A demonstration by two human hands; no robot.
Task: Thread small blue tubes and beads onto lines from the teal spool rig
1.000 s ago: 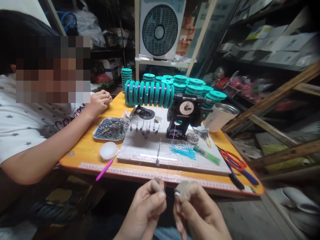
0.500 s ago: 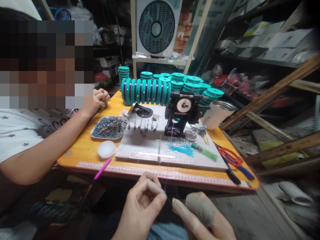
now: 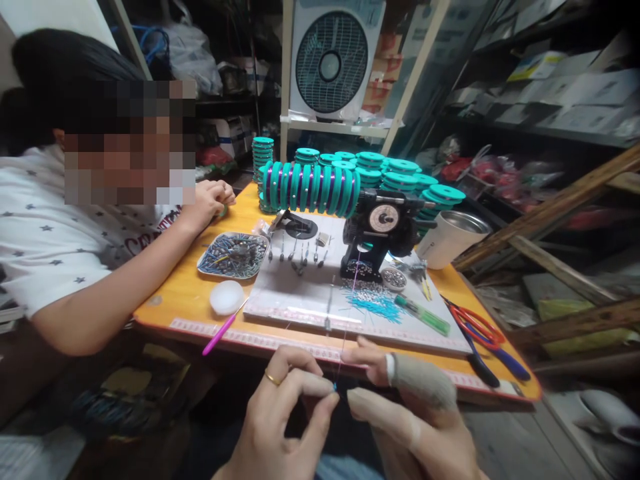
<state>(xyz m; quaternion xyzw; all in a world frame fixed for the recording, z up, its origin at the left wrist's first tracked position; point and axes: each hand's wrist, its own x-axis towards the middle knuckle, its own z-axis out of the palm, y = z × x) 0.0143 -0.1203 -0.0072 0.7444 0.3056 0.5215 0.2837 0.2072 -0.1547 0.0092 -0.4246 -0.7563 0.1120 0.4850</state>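
My left hand (image 3: 287,413) is closed in a pinch, thumb against forefinger, on a tiny blue piece (image 3: 335,387) threaded with thin line (image 3: 343,343). That line runs up to the black winder (image 3: 373,223) on the table. Just right of the pinch is my right hand (image 3: 415,407), with coverings on some fingers. Its thumb and forefinger are apart, one fingertip beside the line; whether it touches the line is unclear. A row of teal spools (image 3: 310,190) wound with purple line sits on the winder. Cut blue tubes (image 3: 377,307) lie below it.
A metal tray (image 3: 235,255) of small dark parts, a white round lid (image 3: 227,297) and a pink-handled hook (image 3: 220,333) are at left. Pliers (image 3: 480,327) and a green-handled tool (image 3: 423,313) lie right, near a cup (image 3: 453,240). Another person (image 3: 100,247) sits at left.
My right hand has risen and spread its forefinger up toward the line. My left hand keeps its pinch on the blue piece. The whole view has shifted, so the table appears farther right.
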